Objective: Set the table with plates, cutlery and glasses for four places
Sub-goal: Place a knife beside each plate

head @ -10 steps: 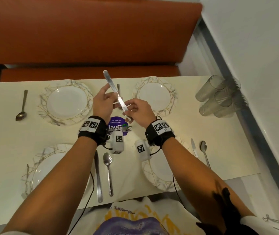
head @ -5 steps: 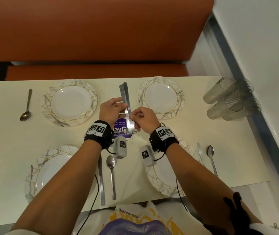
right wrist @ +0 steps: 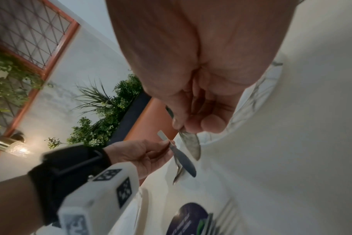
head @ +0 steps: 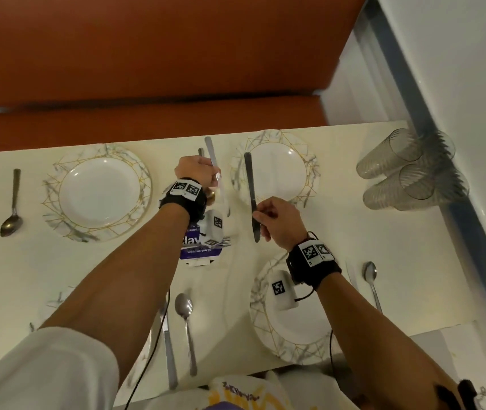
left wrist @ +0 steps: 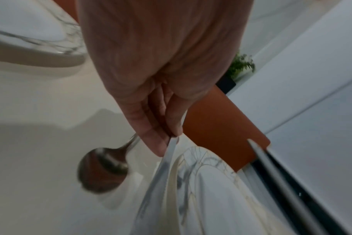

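The hands, together at mid-table a moment ago, have parted: the right hand point(head: 278, 221) pinches a knife point(head: 250, 184) beside the far right plate point(head: 277, 170), the left hand point(head: 193, 170) grips a knife and spoon point(head: 216, 173), so far-side cutlery is going down.

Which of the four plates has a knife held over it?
The far right plate: the right hand holds a knife over its left rim. The other three have none above them.

The head camera looks steeply down on the table point(head: 354, 232) from above, both forearms reaching in; each wrist camera sits close behind its palm, pointing along the fingers — all three share the far right plate point(head: 277, 170)
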